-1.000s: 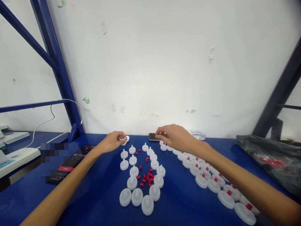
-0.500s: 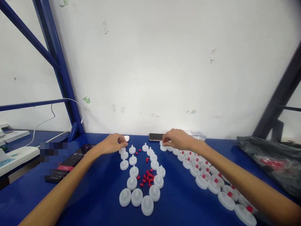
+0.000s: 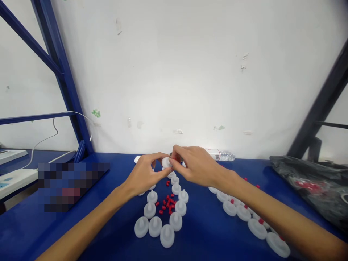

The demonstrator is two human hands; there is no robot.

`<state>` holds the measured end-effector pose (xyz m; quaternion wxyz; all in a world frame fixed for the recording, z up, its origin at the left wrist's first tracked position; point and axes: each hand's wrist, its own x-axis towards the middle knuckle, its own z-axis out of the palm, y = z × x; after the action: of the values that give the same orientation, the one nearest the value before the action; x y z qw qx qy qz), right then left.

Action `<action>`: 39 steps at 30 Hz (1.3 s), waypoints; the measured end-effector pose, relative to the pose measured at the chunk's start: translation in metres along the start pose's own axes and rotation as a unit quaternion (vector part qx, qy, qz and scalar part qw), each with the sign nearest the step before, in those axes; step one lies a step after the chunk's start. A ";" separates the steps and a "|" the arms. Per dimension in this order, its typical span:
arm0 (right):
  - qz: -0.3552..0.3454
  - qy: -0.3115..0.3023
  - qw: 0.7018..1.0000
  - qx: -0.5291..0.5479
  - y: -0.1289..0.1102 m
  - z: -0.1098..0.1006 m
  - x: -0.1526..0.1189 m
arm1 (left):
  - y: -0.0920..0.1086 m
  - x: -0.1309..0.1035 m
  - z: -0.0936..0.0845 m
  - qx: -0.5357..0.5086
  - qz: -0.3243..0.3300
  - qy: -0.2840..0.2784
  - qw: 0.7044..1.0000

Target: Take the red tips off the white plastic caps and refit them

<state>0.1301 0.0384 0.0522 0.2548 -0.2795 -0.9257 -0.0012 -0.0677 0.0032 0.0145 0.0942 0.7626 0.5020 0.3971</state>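
Observation:
My left hand (image 3: 145, 173) pinches a round white plastic nozzle cap (image 3: 166, 162) above the far middle of the blue table. Meeting it from the right, my right hand (image 3: 194, 165) is closed, its fingertips on a small red tip cap (image 3: 173, 159) against the nozzle side. Whether the red piece is seated on the nozzle is hidden by the fingers. Below both hands, bare white nozzle caps (image 3: 167, 235) stand in a loop around a scatter of small red tip caps (image 3: 168, 203). Under my right forearm are rows of white caps with red tips (image 3: 257, 228).
A clear bottle (image 3: 227, 156) lies by the wall behind my right hand. A dark plastic bag (image 3: 307, 181) with red pieces sits at the right. On the left are a partly blurred phone (image 3: 73, 188), a white power strip (image 3: 19, 181) and a blue metal frame (image 3: 63, 79).
My left hand has come rightward from the left row with a white nozzle cap. My right hand has left the rows on the right and moved left to meet it, now with a red tip cap.

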 end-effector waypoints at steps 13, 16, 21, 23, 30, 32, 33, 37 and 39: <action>-0.103 -0.115 0.987 -0.036 -0.004 0.000 -0.002 | -0.005 0.004 -0.020 -0.140 -0.031 -0.193 0.971; -0.133 -0.100 0.982 -0.094 -0.014 0.003 -0.003 | -0.015 0.005 -0.030 -0.204 -0.056 -0.286 0.935; -0.165 -0.055 0.973 -0.154 -0.017 -0.005 -0.005 | -0.038 0.004 -0.053 -0.249 -0.096 -0.328 0.906; -0.138 -0.056 0.976 -0.157 -0.014 -0.010 -0.007 | -0.045 0.007 -0.061 -0.246 -0.111 -0.285 0.920; -0.113 -0.183 0.976 -0.032 0.001 0.000 -0.004 | -0.053 0.014 -0.053 -0.149 -0.128 -0.116 0.974; -0.090 -0.179 0.980 -0.011 0.012 -0.001 -0.001 | -0.058 0.014 -0.049 -0.093 -0.125 -0.089 0.984; -0.066 -0.170 0.983 -0.013 0.019 -0.004 0.001 | -0.061 0.014 -0.048 -0.064 -0.125 -0.076 0.987; 0.070 -0.152 0.980 -0.105 0.053 -0.011 0.005 | -0.076 0.014 -0.044 0.021 -0.132 -0.060 0.989; 0.108 -0.167 0.970 -0.137 0.069 -0.007 0.005 | -0.082 0.014 -0.041 0.047 -0.133 -0.064 0.988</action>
<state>0.1652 0.0984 0.0509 0.0545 -0.4059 -0.9107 -0.0536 -0.1501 0.0439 0.0045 0.1417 0.7165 0.6100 0.3073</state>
